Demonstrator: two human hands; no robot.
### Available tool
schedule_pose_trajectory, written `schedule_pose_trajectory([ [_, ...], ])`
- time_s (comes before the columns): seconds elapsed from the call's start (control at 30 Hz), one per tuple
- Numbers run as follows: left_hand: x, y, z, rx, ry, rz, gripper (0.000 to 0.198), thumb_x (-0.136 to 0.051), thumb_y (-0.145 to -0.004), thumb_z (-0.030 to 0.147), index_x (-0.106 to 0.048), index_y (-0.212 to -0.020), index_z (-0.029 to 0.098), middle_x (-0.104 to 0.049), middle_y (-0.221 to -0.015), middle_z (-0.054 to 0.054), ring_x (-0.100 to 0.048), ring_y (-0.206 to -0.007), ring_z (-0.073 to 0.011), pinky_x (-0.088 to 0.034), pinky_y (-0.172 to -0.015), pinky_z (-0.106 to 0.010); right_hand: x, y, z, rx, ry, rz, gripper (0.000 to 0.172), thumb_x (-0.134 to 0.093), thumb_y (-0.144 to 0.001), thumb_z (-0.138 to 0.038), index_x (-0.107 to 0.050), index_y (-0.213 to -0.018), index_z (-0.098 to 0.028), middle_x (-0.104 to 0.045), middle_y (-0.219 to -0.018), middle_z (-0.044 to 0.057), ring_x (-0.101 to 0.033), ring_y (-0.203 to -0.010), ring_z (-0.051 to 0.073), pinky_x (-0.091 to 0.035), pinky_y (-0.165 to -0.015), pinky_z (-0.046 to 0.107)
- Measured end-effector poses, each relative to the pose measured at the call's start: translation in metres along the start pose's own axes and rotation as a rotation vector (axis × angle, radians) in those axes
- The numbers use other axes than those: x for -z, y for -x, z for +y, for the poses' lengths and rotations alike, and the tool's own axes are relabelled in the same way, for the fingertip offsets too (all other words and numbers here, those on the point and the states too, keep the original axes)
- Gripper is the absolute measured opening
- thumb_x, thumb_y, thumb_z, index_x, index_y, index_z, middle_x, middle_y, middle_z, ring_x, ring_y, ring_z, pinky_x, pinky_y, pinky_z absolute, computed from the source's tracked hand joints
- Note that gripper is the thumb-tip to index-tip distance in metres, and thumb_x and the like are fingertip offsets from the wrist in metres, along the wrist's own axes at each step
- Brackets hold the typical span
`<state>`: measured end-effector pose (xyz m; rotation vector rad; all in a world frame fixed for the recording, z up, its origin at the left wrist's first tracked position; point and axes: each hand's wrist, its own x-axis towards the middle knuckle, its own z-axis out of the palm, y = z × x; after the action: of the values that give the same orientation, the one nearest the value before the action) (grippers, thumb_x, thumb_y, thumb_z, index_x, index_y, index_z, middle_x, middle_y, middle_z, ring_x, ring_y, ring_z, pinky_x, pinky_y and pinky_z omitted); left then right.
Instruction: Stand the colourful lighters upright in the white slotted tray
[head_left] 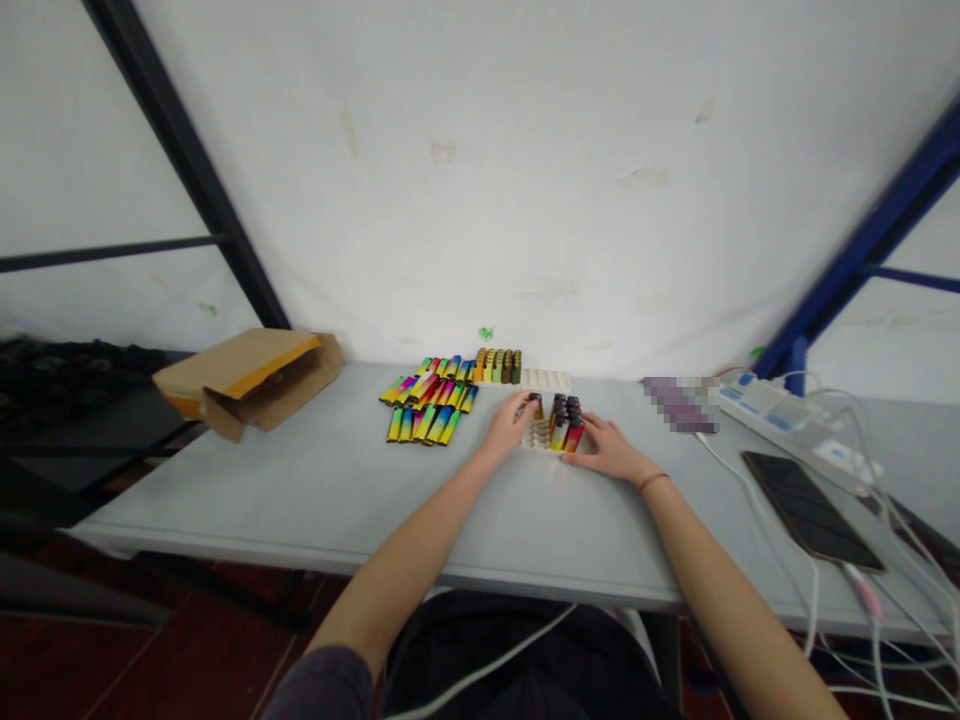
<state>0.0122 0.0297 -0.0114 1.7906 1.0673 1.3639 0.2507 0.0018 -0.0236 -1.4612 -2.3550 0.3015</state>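
Note:
My left hand has its fingers closed round a black-topped lighter at the left part of a white slotted tray. Upright lighters with black tops fill the tray's right part. Thumb and fingers apart, my right hand rests against the tray's right side and front corner. Several multicoloured lighters lie in rows to the left of my hands. Behind the tray, a second white tray stands near the wall, with upright yellow, orange and green pieces at its left.
An open cardboard box lies at the table's left end. On the right are a pixelated purple item, a white power strip, a dark phone and white cables. The grey table meets the wall behind.

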Motion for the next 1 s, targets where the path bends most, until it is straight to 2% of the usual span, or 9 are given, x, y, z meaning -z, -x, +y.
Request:
schedule_pose_trajectory([
  [0.3,0.001,0.005,0.016,0.008,-0.024,-0.017,0.017,-0.062,-0.091,0.027,-0.074,-0.103,0.020,-0.074,-0.113,-0.010,-0.067,-0.110,-0.0238,-0.049,-0.106,-0.036,0.002,0.001,-0.003,-0.003,0.011,-0.009,0.079,-0.065,-0.084,-0.070,-0.055,-0.146,-0.022,-0.050,-0.154,0.018,-0.046,-0.142,0.038,-0.029,-0.120,0.059],
  [0.53,0.000,0.002,0.015,-0.031,-0.132,-0.003,0.018,-0.058,-0.094,0.023,-0.072,-0.105,0.020,-0.073,-0.115,-0.010,-0.066,-0.113,-0.0241,-0.047,-0.107,-0.037,0.000,-0.001,0.000,0.016,0.002,0.023,0.079,-0.070,-0.081,-0.066,-0.057,-0.144,-0.019,-0.054,-0.150,0.019,-0.051,-0.138,0.038,-0.036,-0.117,0.056],
  [0.7,0.000,0.000,0.016,-0.048,-0.179,-0.063,0.020,-0.057,-0.094,0.021,-0.071,-0.107,0.019,-0.073,-0.117,-0.012,-0.065,-0.113,-0.0250,-0.046,-0.107,-0.039,0.001,0.000,0.000,0.017,-0.005,0.030,0.079,-0.070,-0.081,-0.065,-0.058,-0.142,-0.016,-0.055,-0.149,0.020,-0.051,-0.137,0.038,-0.037,-0.117,0.056],
  [0.9,0.000,0.000,0.019,0.051,-0.138,-0.019,0.032,-0.065,-0.089,0.019,-0.071,-0.119,0.027,-0.075,-0.103,-0.005,-0.070,-0.096,-0.0216,-0.047,-0.103,-0.037,0.001,-0.005,-0.006,-0.040,0.070,0.055,0.078,-0.071,-0.079,-0.067,-0.062,-0.138,-0.017,-0.058,-0.146,0.020,-0.051,-0.135,0.040,-0.040,-0.112,0.056],
  [1.0,0.001,0.001,0.022,0.044,-0.155,-0.009,0.031,-0.061,-0.091,0.018,-0.073,-0.118,0.027,-0.075,-0.109,-0.006,-0.067,-0.105,-0.0236,-0.045,-0.105,-0.037,-0.003,-0.011,-0.008,-0.087,0.141,0.083,0.076,-0.071,-0.078,-0.066,-0.063,-0.138,-0.020,-0.057,-0.146,0.018,-0.050,-0.134,0.041,-0.040,-0.110,0.056],
])
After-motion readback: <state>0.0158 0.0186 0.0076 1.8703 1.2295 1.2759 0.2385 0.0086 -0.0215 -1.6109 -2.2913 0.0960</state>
